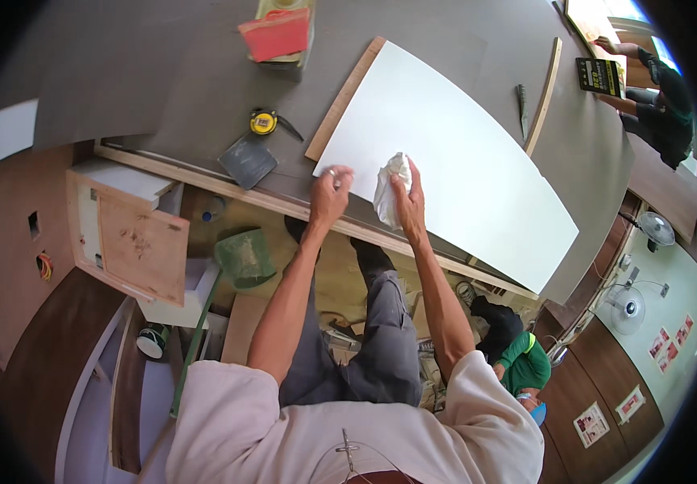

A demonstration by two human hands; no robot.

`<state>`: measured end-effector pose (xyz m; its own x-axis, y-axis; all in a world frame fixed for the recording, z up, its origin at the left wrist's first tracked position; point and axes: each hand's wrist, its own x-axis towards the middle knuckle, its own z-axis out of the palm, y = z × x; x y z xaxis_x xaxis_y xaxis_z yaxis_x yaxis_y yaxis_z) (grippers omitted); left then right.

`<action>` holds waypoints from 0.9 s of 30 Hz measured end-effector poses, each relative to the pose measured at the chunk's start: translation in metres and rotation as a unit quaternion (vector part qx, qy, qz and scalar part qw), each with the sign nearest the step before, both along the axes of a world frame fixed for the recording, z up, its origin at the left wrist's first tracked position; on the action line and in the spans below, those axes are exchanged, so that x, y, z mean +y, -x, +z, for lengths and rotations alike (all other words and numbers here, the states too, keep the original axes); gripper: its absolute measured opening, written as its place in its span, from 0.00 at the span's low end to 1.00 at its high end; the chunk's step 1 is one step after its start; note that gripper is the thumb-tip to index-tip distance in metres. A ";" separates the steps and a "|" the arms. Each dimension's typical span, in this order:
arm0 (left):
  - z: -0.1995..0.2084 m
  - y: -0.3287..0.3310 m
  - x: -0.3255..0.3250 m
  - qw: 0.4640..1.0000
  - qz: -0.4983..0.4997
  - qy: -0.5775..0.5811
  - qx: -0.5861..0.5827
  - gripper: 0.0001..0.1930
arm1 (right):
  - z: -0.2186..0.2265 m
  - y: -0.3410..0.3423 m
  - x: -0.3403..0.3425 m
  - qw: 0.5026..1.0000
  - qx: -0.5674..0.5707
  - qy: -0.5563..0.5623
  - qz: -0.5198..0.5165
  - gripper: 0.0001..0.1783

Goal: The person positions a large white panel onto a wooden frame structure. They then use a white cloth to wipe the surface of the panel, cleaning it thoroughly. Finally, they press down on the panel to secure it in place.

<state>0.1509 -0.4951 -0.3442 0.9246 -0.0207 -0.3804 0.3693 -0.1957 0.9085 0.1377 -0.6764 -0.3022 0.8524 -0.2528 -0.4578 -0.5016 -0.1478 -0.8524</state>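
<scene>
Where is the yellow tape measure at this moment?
In the head view, the tape measure lies on the grey tabletop, left of the white panel, just above a dark grey square pad.

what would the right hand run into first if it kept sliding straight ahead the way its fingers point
Only the bare white panel: the right hand, holding a crumpled white cloth, points up across it. Past its far edge lies the grey benchtop.

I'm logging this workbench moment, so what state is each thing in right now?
white panel: lying flat on the grey worktop
white cloth: crumpled, pressed on the panel
right hand: gripping the cloth
left hand: resting on the panel's near corner
tape measure: lying on the worktop, tape retracted
red block: lying on the worktop
</scene>
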 end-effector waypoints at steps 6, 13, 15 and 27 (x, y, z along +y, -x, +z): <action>-0.081 -0.042 -0.001 0.953 -0.012 -0.302 -0.023 0.24 | -0.120 -0.029 -0.012 0.845 -0.136 0.449 0.259 0.33; -0.089 -0.053 0.007 0.961 -0.039 -0.251 0.107 0.30 | -0.152 -0.177 -0.002 0.813 -0.193 0.506 0.213 0.30; -0.086 -0.058 0.008 0.958 -0.054 -0.252 0.126 0.30 | -0.156 -0.202 -0.006 0.813 -0.188 0.512 0.205 0.30; -0.088 -0.065 0.021 0.957 -0.061 -0.240 0.152 0.32 | -0.153 -0.198 0.004 0.819 -0.192 0.503 0.199 0.31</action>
